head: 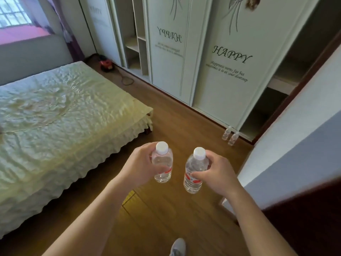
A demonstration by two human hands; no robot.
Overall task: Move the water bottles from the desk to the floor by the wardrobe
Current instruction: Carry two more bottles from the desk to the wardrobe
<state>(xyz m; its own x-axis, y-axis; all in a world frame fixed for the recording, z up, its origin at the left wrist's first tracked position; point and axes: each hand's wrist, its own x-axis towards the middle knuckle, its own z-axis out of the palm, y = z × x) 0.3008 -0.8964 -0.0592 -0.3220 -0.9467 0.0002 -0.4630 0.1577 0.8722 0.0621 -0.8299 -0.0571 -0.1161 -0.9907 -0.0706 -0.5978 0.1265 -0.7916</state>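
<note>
My left hand [140, 166] grips a clear water bottle [163, 170] with a white cap, held upright over the wooden floor. A second clear bottle [193, 172] with a white cap and red label is gripped by my right hand [216, 174], a little to the right of the first. Two more water bottles [230, 135] stand together on the floor against the base of the white wardrobe [227, 71], ahead and to the right. The desk is out of view.
A bed with a pale yellow cover [60, 117] fills the left side. A blue-grey wall corner [287, 145] and dark wood trim stand at the right. A red object with a cord [106, 64] lies on the floor far back. My shoe [178, 246] shows below.
</note>
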